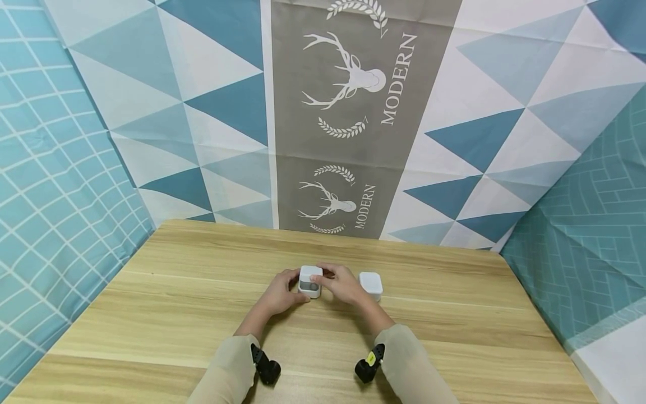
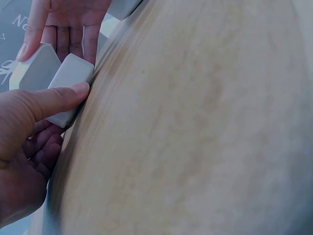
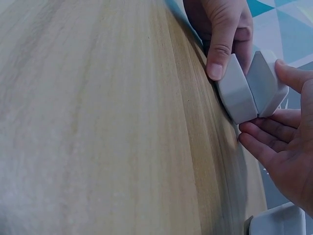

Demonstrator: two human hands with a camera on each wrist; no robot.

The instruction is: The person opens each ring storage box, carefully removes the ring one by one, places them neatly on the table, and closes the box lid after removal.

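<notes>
From beige sleeves (image 1: 222, 367), pinched white box base (image 3: 237, 94) with left fingers (image 3: 221, 53), part-open lid (image 3: 264, 82) with right fingers (image 3: 270, 139); seemingly moving lid, next needed steadiness.

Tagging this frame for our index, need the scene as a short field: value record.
left hand: holds the base of a small white box
right hand: holds its lid
box state: partly open, lid tilted up from base
second white box: on the table, to the person's right, beside the right hand
surface: wood-grain table
backdrop: triangles, deer heads, "MODERN" lettering
box contents: cannot tell
</notes>
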